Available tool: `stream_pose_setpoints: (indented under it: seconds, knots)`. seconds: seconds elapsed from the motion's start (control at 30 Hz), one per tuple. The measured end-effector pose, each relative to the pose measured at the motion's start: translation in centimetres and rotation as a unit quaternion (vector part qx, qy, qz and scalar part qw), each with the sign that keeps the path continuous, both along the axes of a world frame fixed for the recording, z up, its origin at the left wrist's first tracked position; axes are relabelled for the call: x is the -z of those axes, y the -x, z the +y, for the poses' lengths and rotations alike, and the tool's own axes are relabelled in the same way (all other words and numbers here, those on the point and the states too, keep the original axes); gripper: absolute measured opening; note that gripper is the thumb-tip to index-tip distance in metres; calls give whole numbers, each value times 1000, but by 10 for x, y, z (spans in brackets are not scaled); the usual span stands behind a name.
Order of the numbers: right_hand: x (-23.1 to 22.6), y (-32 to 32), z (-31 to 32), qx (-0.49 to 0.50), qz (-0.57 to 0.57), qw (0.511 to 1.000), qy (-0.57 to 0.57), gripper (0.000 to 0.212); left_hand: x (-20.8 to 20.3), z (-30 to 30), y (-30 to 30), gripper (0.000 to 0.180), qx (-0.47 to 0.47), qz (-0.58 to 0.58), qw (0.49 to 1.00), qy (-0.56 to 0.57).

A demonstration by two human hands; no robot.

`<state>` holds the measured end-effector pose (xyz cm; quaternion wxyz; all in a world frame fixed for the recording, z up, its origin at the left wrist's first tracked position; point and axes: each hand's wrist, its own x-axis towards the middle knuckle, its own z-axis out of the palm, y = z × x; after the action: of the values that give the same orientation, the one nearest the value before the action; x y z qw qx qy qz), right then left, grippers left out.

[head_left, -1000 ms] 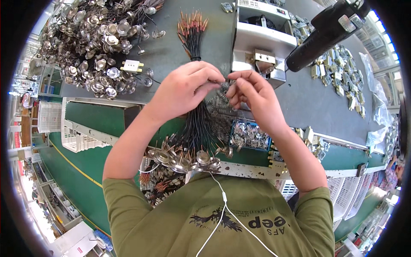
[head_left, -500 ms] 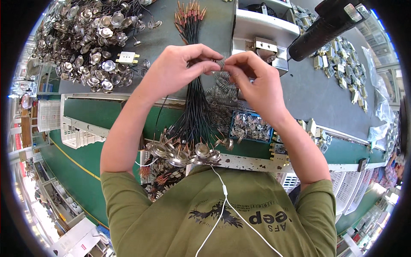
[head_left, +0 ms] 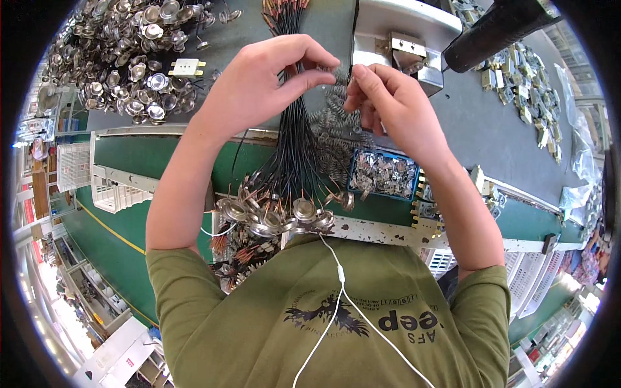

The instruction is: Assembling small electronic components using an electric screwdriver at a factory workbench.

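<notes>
My left hand [head_left: 268, 81] is raised over a bundle of black wires [head_left: 294, 139], its fingers curled and thumb bent toward the index fingertip. Something small and metallic shows there, too small to name. Just across a narrow gap, my right hand [head_left: 398, 103] has its thumb pressed on the bent index finger; what it pinches is hidden. Below and between the hands lies a heap of thin coil springs [head_left: 333, 123]. The wires end near me in round metal caps [head_left: 304, 210] and far off in copper-coloured tips [head_left: 284, 16].
A blue tray [head_left: 350, 184] of small metal parts sits at the bench edge. Many metal caps [head_left: 139, 71] pile up at left, beside a white block [head_left: 187, 67]. A metal fixture [head_left: 409, 52] and black tube [head_left: 495, 39] stand at right, near piled switch-like parts [head_left: 527, 94].
My hands have drawn apart, from fingertips nearly touching to a small gap. The right hand has turned, its thumb now uppermost. The bench has shifted slightly in view.
</notes>
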<state>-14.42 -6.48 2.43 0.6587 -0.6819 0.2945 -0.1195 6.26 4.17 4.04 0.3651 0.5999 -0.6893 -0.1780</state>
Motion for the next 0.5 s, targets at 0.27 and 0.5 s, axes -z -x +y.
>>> stream_pose_setpoints:
  seconds: [0.27,0.5]
  knots:
    - [25,15,31,-101,43,946,304,20,-19,34,-10,20,79,-53,984,-149]
    - [26,-9,50,-125,158,923,327,23,-16,47,16,29,140,-163,926,-309]
